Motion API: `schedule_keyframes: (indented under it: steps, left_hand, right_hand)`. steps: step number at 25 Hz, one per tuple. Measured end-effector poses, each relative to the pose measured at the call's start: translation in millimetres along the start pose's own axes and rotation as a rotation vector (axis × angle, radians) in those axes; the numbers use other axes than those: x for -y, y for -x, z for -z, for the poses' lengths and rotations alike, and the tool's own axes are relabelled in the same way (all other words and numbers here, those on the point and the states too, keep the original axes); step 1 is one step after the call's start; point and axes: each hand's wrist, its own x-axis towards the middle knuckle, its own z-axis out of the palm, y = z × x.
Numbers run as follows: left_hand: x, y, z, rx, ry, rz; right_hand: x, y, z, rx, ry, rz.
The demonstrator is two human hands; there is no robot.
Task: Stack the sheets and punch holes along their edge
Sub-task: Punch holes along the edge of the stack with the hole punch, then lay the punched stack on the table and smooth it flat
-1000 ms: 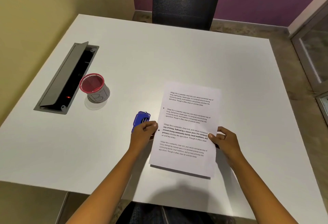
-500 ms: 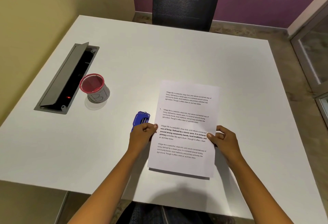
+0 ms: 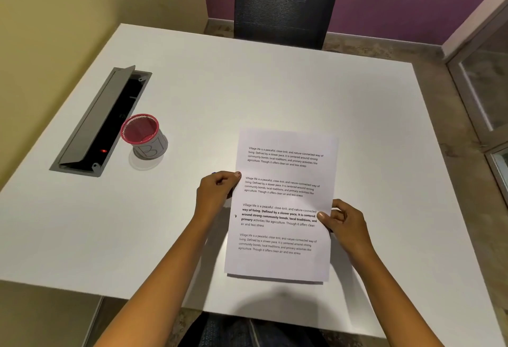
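Sheets (image 3: 283, 203) pinched by my right hand (image 3: 343, 223); my left hand (image 3: 217, 190) grips the mostly hidden punch (image 3: 214, 173) at their edge; mesh cup (image 3: 143, 135) well apart.

The sheets (image 3: 283, 201) are white, printed with four blocks of black text, the third partly bold. They form one squared stack, long side running near to far, tilted slightly, on the right near part of the counter (image 3: 275, 85). One hole (image 3: 235, 216) shows at the left edge. A shadow lies under the near edge. The right hand (image 3: 343, 223) pinches the right edge. At the left edge, the left hand (image 3: 217, 190) curls over the punch (image 3: 214, 173), of which only a blue sliver shows.
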Motion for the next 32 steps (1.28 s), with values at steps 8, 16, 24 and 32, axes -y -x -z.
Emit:
schedule_keyframes:
  steps: [8,16,24,32]
  left_hand:
    - [-8,14,0,0.061,0.073,-0.022]
    - [-8,14,-12,0.141,0.057,-0.013]
    - [-17,-12,-71,0.062,-0.214,-0.071]
    - [-49,-83,-172,0.107,-0.275,-0.104]
  right_hand:
    - [4,0,12,-0.052,-0.126,0.015]
    - [12,-10,30,-0.12,-0.186,-0.001]
    - [17,-40,65,-0.357,-0.309,-0.097]
    - [35,-132,130,-0.536,-0.239,-0.137]
